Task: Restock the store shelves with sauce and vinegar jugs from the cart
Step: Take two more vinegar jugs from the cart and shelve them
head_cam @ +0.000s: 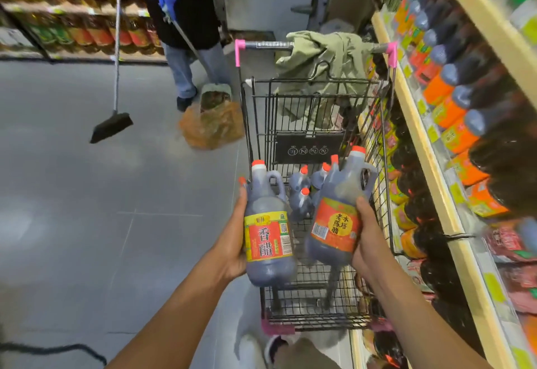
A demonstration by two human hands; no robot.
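Observation:
My left hand [234, 236] grips a dark vinegar jug with a yellow and red label [268, 232], held upright above the cart. My right hand [367, 238] grips a second dark jug with an orange label [338, 217], tilted slightly left. Both jugs have orange-red caps. Below them stands the black wire cart [255, 124] with pink handle ends, and a few smaller dark jugs [302, 194] lie at its bottom. The shelves [418, 124] on the right hold rows of dark sauce bottles with orange labels.
A green cloth [322, 57] hangs over the cart's handle. A person in blue gloves sweeps with a broom [112, 126] and dustpan [216, 92] on the left of the aisle, beside an orange plastic bag [212, 127]. More bottle shelves [72, 23] line the far left.

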